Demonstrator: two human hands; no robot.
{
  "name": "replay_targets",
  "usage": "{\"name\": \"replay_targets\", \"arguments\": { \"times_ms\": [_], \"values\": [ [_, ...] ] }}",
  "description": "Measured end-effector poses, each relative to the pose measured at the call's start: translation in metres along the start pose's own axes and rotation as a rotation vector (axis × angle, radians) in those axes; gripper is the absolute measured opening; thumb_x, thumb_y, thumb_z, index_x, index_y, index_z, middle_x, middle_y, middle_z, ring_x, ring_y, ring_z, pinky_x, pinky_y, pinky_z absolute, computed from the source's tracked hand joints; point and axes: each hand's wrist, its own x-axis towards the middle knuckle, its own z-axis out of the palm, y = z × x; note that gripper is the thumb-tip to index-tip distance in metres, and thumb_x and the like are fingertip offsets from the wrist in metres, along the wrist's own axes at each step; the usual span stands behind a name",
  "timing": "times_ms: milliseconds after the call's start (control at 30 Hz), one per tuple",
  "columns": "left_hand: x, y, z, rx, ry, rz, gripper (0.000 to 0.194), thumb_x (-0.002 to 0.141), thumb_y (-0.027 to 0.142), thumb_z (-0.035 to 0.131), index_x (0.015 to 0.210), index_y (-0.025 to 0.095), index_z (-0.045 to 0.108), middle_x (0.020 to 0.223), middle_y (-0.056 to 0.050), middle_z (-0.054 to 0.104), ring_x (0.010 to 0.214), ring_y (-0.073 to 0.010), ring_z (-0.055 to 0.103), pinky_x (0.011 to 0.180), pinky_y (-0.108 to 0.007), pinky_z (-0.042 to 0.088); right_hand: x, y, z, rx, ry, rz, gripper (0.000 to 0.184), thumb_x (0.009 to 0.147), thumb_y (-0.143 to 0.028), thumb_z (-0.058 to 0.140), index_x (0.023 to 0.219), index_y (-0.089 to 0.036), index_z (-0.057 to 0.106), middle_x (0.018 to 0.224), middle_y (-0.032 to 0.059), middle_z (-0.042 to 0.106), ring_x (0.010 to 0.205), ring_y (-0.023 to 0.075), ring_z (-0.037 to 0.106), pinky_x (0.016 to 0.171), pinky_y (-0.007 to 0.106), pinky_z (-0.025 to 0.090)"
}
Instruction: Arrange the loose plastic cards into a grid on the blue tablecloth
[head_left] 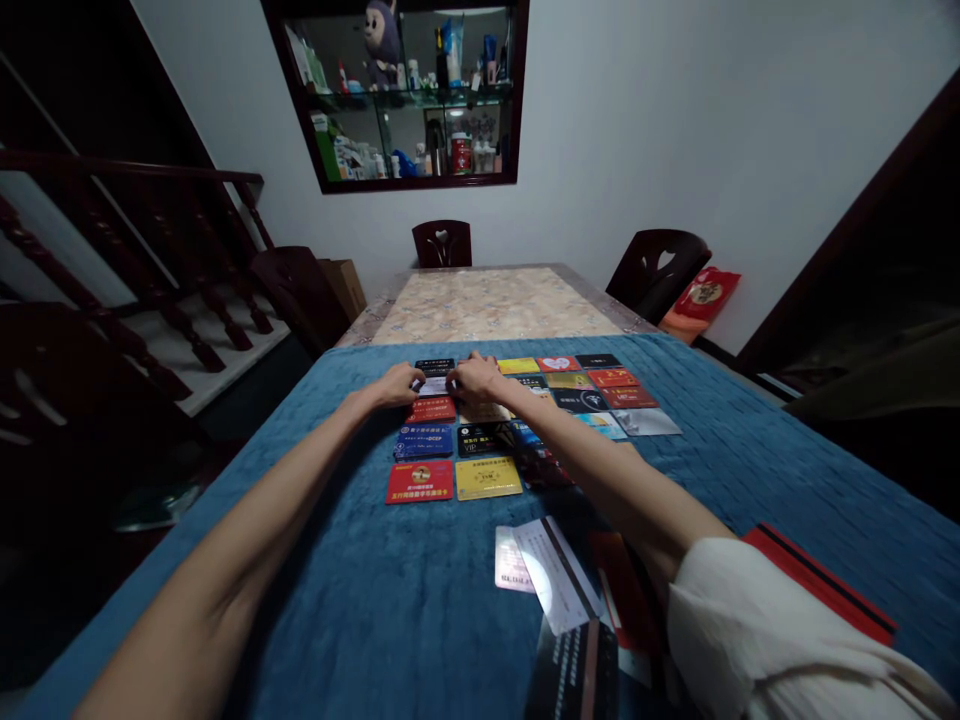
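A pale card point(433, 385) lies in the far left part of a grid of plastic cards, between my two hands. The curled fingers of my left hand point(399, 385) pinch its left edge. My right hand point(477, 380) is closed at its right edge and hides part of the neighbouring cards. Just beyond is a black card point(435, 365); just nearer is a red card point(433, 410). Closer still lie a blue card point(424, 442), a black VIP card point(484, 439), a red card with a round picture point(420, 482) and a yellow card point(489, 478).
Loose cards lie nearer me: a silvery card point(556, 575), a black striped card point(574, 670) and a red card point(821, 580) by my right sleeve. A blue cloth point(337, 600) covers the near table. Chairs point(442, 244) stand around the far part.
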Motion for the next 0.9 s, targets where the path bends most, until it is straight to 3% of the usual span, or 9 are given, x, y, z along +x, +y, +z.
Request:
{"name": "replay_targets", "arguments": {
  "times_ms": [367, 567, 733, 900],
  "values": [
    [0.001, -0.001, 0.001, -0.005, 0.011, 0.004, 0.046, 0.065, 0.015, 0.053, 0.106, 0.014, 0.074, 0.095, -0.007, 0.070, 0.088, -0.0218, 0.063, 0.081, -0.027, 0.049, -0.003, -0.006, -0.005, -0.032, -0.017, -0.009, 0.032, 0.088, -0.030, 0.056, 0.117, -0.027, 0.071, 0.129, 0.0115, 0.063, 0.121, 0.0364, 0.043, 0.092, 0.050, 0.041],
    [-0.001, 0.003, 0.002, -0.008, 0.080, -0.043, 0.046, 0.062, 0.012, 0.053, 0.103, 0.013, 0.074, 0.097, -0.008, 0.069, 0.088, -0.0225, 0.064, 0.083, -0.028, 0.050, -0.008, -0.002, -0.009, -0.034, 0.011, -0.020, 0.034, 0.088, -0.027, 0.054, 0.119, -0.023, 0.069, 0.129, 0.0121, 0.063, 0.121, 0.0350, 0.042, 0.091, 0.047, 0.038],
    [-0.013, 0.013, -0.001, -0.020, 0.192, -0.061, 0.038, 0.072, 0.016, 0.051, 0.102, 0.010, 0.074, 0.100, -0.013, 0.067, 0.090, -0.0241, 0.063, 0.087, -0.031, 0.050, -0.025, 0.004, -0.016, -0.027, 0.067, -0.032, 0.037, 0.087, -0.024, 0.055, 0.121, -0.024, 0.067, 0.129, 0.0109, 0.063, 0.119, 0.0338, 0.041, 0.089, 0.045, 0.036],
    [-0.029, 0.034, 0.001, -0.037, 0.299, -0.043, 0.036, 0.082, 0.021, 0.043, 0.100, 0.010, 0.074, 0.097, -0.013, 0.067, 0.088, -0.0238, 0.062, 0.083, -0.032, 0.050, -0.054, 0.007, -0.020, -0.031, 0.148, -0.050, 0.026, 0.092, -0.023, 0.050, 0.107, -0.021, 0.072, 0.119, 0.0112, 0.068, 0.113, 0.0307, 0.043, 0.083, 0.040, 0.033]
  ]
}}
